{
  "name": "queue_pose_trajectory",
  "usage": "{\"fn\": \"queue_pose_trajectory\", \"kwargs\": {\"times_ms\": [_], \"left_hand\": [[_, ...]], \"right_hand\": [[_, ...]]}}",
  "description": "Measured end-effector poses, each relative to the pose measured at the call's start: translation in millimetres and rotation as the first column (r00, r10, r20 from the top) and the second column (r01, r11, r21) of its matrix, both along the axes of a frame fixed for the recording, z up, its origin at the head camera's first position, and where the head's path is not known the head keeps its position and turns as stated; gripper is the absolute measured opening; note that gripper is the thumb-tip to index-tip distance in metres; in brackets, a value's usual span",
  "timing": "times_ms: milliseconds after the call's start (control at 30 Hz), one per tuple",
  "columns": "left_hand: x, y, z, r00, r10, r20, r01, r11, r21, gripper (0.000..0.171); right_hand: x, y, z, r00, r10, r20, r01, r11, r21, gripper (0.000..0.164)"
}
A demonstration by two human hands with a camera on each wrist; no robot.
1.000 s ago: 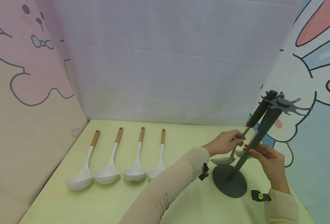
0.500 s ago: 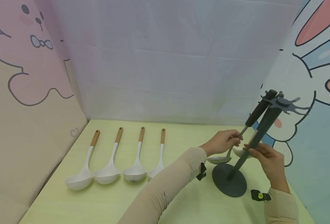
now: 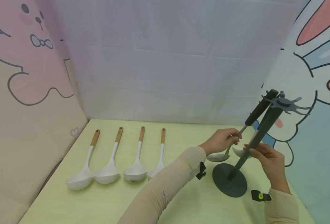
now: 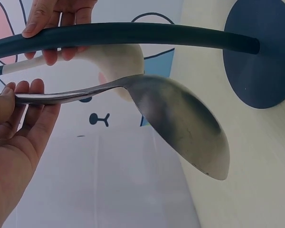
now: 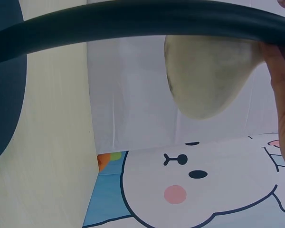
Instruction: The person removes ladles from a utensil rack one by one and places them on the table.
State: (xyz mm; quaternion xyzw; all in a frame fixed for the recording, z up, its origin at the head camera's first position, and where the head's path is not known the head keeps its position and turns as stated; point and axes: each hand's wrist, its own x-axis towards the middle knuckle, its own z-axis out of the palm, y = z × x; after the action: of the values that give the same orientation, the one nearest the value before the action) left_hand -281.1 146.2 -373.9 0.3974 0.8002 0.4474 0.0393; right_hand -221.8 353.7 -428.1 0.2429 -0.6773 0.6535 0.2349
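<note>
My left hand (image 3: 220, 140) pinches the steel stem of a metal ladle (image 4: 180, 123) with a dark handle. The handle's top end is at the hooks of a dark grey utensil stand (image 3: 268, 124); whether it hangs on one cannot be told. Its bowl is held above the table, left of the pole. On the other side, my right hand (image 3: 271, 161) grips the pole between thumb and fingers. Behind the pole is a white ladle (image 5: 206, 78) with a dark handle, partly hidden; those fingers lie close to its neck, contact unclear.
Several white ladles with wooden handles, among them the leftmost ladle (image 3: 81, 180), lie in a row on the pale yellow table (image 3: 97, 205). My left sleeve (image 3: 165, 189) covers part of the rightmost bowl. Cloth walls stand behind and at both sides.
My left hand and the metal ladle's bowl have shifted slightly left and away from the pole. The right hand and stand stay nearly where they were.
</note>
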Motion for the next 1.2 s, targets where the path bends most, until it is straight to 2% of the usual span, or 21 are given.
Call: {"fn": "queue_pose_trajectory", "kwargs": {"times_ms": [67,367,533,800,1067,1200], "left_hand": [[-0.7,0.5,0.5,1.000,0.000,0.001,0.000,1.000,0.006,0.018],[-3.6,-0.7,3.7,1.000,0.021,-0.018,-0.020,1.000,0.012,0.017],[-4.7,-4.7,4.4,0.999,0.046,-0.015,-0.045,0.999,0.008,0.017],[-8.6,-12.7,10.4,0.994,0.106,-0.020,-0.106,0.994,-0.003,0.019],[-16.1,-22.1,12.8,0.988,0.156,0.001,-0.156,0.986,0.053,0.016],[-20.1,-28.1,12.2,0.988,0.152,0.020,-0.153,0.985,0.075,0.015]], "right_hand": [[-0.3,-0.2,-0.2,1.000,0.025,-0.010,-0.025,0.999,-0.024,0.021],[-1.0,-0.9,-0.4,0.999,0.033,-0.015,-0.033,0.999,-0.034,0.020],[-0.3,-1.5,-1.6,0.999,0.048,-0.022,-0.049,0.997,-0.055,0.020],[-0.9,0.3,-2.7,0.999,0.037,-0.008,-0.037,0.999,-0.033,0.021],[-2.2,0.2,-2.7,0.999,0.031,-0.020,-0.032,0.999,-0.037,0.022],[-2.2,0.3,-3.3,0.999,0.032,-0.012,-0.033,0.997,-0.068,0.021]]}}
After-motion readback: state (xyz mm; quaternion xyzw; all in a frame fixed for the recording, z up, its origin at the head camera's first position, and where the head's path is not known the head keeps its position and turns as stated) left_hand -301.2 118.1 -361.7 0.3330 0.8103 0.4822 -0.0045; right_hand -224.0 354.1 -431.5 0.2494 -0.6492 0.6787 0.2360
